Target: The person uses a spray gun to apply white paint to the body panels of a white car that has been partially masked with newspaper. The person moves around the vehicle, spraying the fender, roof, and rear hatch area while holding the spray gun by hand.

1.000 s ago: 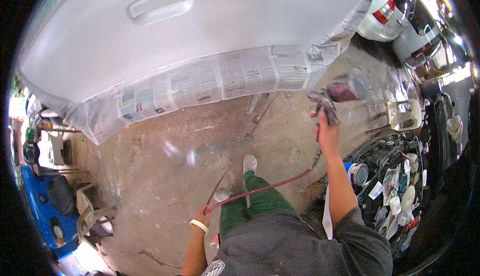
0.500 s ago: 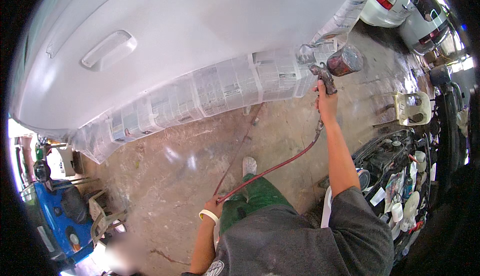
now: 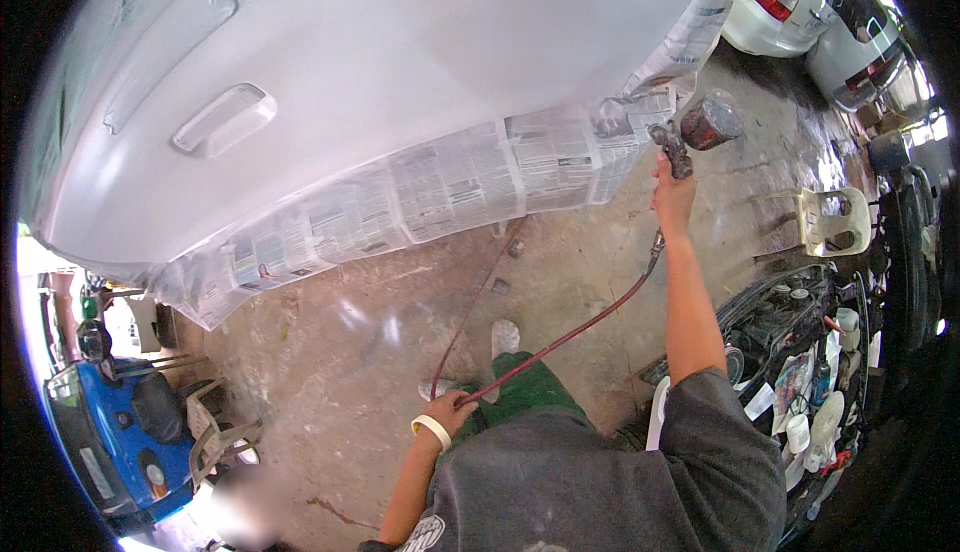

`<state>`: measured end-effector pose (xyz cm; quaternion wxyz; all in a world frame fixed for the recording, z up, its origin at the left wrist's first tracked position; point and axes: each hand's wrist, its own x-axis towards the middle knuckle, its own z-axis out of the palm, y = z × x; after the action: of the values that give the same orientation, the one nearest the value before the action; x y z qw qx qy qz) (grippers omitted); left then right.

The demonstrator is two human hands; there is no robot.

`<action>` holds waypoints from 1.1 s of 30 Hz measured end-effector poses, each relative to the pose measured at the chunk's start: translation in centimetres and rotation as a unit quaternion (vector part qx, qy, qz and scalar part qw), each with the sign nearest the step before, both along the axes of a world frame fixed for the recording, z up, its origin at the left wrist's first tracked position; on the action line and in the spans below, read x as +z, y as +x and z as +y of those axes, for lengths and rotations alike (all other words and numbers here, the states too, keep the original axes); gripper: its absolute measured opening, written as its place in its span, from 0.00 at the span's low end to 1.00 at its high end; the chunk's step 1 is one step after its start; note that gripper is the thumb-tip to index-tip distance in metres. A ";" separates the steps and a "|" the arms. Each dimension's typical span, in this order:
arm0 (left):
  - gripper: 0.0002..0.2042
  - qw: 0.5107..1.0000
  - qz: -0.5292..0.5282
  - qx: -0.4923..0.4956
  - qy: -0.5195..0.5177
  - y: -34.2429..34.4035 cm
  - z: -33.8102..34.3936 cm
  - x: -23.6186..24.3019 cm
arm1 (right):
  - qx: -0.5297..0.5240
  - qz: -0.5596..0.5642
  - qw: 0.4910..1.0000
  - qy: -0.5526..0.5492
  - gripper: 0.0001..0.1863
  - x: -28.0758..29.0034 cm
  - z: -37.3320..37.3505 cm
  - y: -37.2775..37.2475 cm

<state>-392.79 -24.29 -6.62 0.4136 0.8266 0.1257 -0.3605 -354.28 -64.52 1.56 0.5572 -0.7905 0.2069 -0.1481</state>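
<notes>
My right hand (image 3: 672,190) is wrapped round the grip of a paint spray gun (image 3: 676,150), held out at arm's length. A paint-stained cup (image 3: 712,122) is attached to the gun. From its handle a red air hose (image 3: 590,325) sags back to my left hand (image 3: 452,409), which is closed on it near my waist. Beyond the gun stands a car's pale grey door panel (image 3: 400,42), with a handle (image 3: 225,120) on its left part. Taped newspaper (image 3: 440,189) covers the car's lower edge.
At right are a beige plastic chair (image 3: 833,222) and a cluttered heap of car parts and containers (image 3: 800,372). White cars (image 3: 775,12) stand at the far right. A blue vehicle (image 3: 125,437) and another chair (image 3: 212,427) are at left. The hose trails over the concrete floor (image 3: 370,352).
My right hand has carried the spray gun slightly right and nearer. My left hand, still on the hose, has shifted a little right. The whole view has shifted slightly.
</notes>
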 end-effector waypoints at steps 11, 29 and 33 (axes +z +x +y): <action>0.15 0.996 -0.081 -0.029 0.035 -3.1 6.0 0.0 | 0.012 -0.031 0.992 -0.123 0.22 -1.2 8.1 -3.4; 0.24 0.869 -0.111 0.267 -0.401 -0.5 29.9 -5.6 | 0.294 -0.001 0.955 -0.049 0.20 -0.2 62.2 -22.2; 0.21 0.683 -0.136 0.406 -0.592 3.0 40.5 -2.4 | 0.361 -0.075 0.924 -0.101 0.22 0.2 75.5 -25.3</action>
<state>-389.81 16.26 -9.07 0.9353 0.3170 0.1516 -0.0407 -379.63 11.03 1.77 0.5039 -0.8503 -0.1508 -0.0156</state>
